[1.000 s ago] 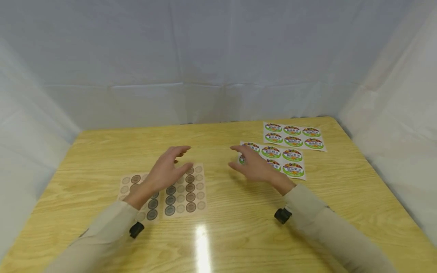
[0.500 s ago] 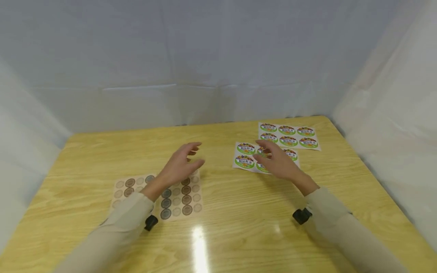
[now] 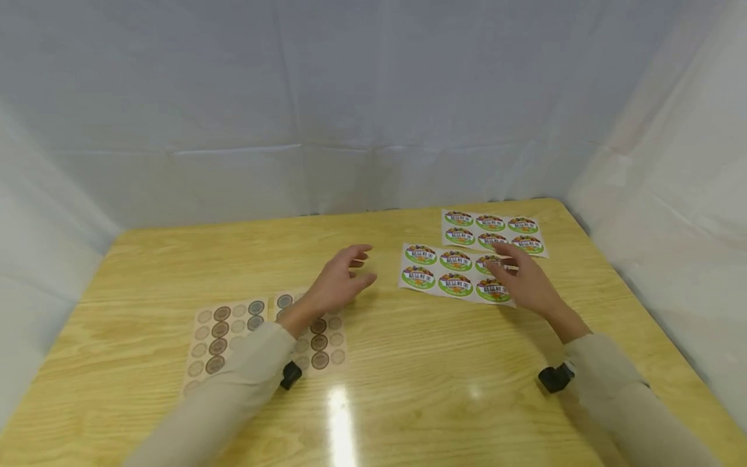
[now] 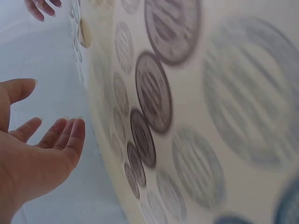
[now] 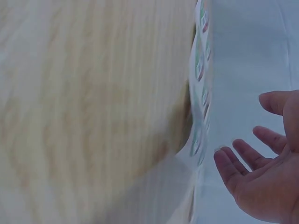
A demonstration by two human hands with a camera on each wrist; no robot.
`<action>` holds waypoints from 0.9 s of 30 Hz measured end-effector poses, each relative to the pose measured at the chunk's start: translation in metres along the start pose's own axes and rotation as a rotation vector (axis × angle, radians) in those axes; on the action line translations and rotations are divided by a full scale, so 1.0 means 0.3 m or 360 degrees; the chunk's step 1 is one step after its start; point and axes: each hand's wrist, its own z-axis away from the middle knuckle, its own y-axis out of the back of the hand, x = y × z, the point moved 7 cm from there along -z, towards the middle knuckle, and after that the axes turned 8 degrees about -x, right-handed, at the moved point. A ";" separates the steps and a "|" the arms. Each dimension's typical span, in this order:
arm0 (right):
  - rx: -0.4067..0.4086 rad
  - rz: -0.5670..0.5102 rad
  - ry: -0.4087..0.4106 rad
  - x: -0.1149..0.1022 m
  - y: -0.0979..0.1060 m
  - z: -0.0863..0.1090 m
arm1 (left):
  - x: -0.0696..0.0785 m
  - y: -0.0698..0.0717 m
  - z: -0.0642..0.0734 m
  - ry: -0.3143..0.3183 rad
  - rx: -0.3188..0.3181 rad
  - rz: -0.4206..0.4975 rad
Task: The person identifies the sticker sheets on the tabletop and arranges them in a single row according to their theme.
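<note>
Basically, L hand (image 3: 340, 280) & R hand (image 3: 528, 282) empty, fingers loosely parted, R above nearer sticker sht (image 3: 455, 273)

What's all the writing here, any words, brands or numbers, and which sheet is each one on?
"精品鲜果": near fruit sheet, repeated on its oval stickers; the last character is the least clear.
"精品鲜果", apparently the same: far fruit sheet, smaller and harder to read.
Lower green bands on both: any print is too small to read.
Left round-sticker sheet and right round-sticker sheet: markings too blurred to read.
No readable numbers anywhere.
</note>
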 end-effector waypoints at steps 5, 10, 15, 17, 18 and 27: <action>0.0055 0.0027 -0.0083 0.052 0.027 0.031 | 0.001 -0.043 -0.043 0.0030 -0.0019 0.0002; 0.0064 -0.0031 -0.0175 0.086 0.037 0.044 | -0.007 -0.067 -0.079 0.0068 0.0010 0.0013; 0.0078 -0.0089 -0.0284 0.111 0.044 0.041 | -0.022 -0.088 -0.118 0.0109 0.0013 0.0029; 0.0077 -0.0107 -0.0312 0.119 0.042 0.038 | -0.029 -0.095 -0.133 0.0134 0.0016 0.0051; 0.0073 -0.0114 -0.0328 0.123 0.040 0.037 | -0.034 -0.099 -0.140 0.0150 0.0017 0.0066; 0.0028 -0.0107 -0.0420 0.139 0.018 0.026 | -0.050 -0.125 -0.203 0.0219 0.0013 0.0010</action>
